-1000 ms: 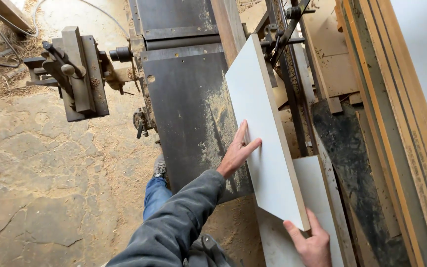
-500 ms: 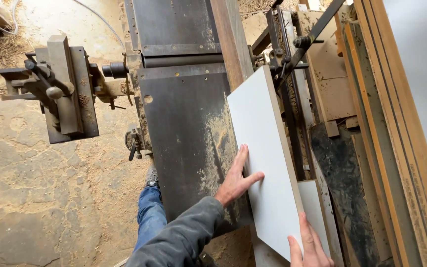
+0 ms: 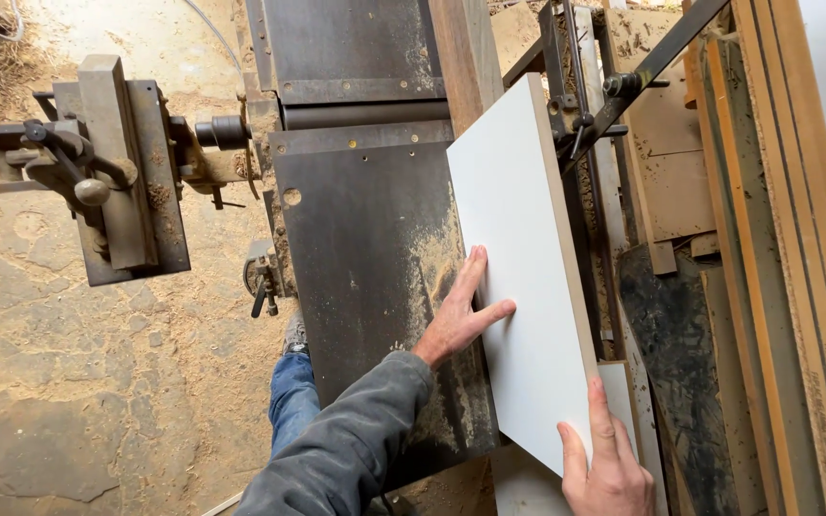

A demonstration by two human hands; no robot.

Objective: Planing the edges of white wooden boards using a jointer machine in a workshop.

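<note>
We see a stone floor [image 3: 69, 382] covered with sawdust left of the dark machine table [image 3: 365, 268]; wooden boards [image 3: 776, 287] lean right of it.

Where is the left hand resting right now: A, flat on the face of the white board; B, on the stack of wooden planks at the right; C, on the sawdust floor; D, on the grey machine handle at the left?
A: the left hand lies with spread fingers flat on the face of the white board, while the right hand grips its near lower corner.

Panel [image 3: 528, 287] on machine table [image 3: 365, 258], stacked boards [image 3: 776, 287] right.
</note>
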